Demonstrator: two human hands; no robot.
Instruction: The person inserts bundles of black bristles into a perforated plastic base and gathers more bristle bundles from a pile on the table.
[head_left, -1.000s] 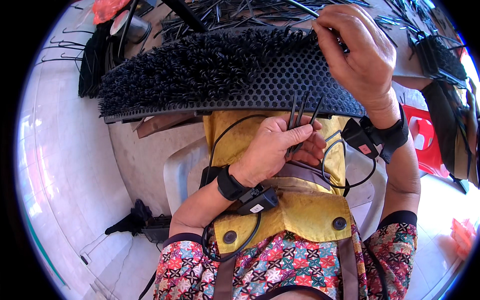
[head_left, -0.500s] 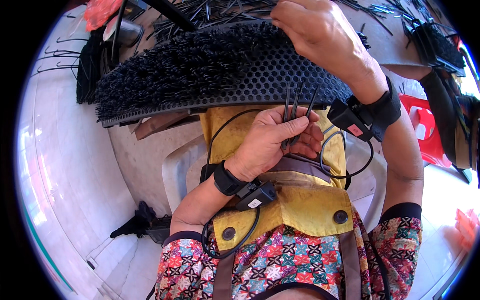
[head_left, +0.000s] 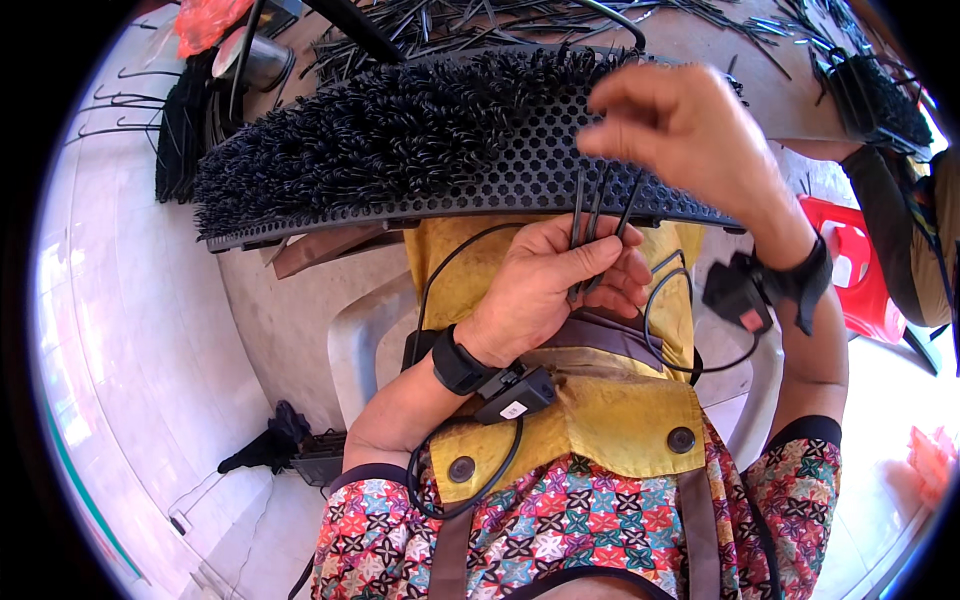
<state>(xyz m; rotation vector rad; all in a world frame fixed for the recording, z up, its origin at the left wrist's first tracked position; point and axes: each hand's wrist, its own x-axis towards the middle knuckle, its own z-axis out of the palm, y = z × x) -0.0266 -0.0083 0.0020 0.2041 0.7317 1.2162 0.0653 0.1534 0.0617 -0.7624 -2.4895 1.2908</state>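
Note:
My left hand is closed around a few thin black strips, which stick up between thumb and fingers, just below the panel's near edge. A long, curved black panel full of small holes lies across in front of me. Dense tufts of black strips cover its left and far part, while the holes at the right and near side show bare. Above that bare right part is my right hand, blurred by motion, thumb and fingers apart, with nothing visible between them.
Loose black strips lie scattered on the table behind the panel. A metal can and a red plastic bag are at far left. Another person's arm, a red stool and a black tufted piece are at right.
My right hand has come back from the panel's far edge, toward me and to the right, its fingers now spread. My left hand keeps its grip on the strips, almost unmoved.

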